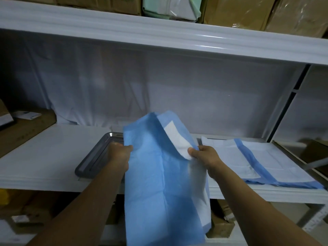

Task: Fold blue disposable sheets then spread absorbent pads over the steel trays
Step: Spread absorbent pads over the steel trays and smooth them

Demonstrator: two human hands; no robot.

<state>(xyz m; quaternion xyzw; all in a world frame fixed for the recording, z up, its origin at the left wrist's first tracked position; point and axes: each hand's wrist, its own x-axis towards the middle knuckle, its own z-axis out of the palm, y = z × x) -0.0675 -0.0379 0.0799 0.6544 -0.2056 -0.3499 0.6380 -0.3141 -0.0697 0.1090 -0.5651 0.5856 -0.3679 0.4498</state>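
A blue absorbent pad [159,174] with a white inner face hangs in front of the shelf, its top flopping back over the shelf. My left hand [119,153] grips its left edge. My right hand [204,155] pinches its right edge where the white side curls out. Behind the pad, a steel tray [94,160] lies on the white shelf [49,157], partly hidden by the pad and my left hand. To the right, another pad [273,162] lies spread flat, white side up with blue borders; what it covers is hidden.
An upper shelf [159,31] carries cardboard boxes [257,11] and a pale green packet [170,8]. A brown box [23,128] sits at the shelf's left end. A white cloth [142,89] hangs at the back. More boxes [220,226] stand below.
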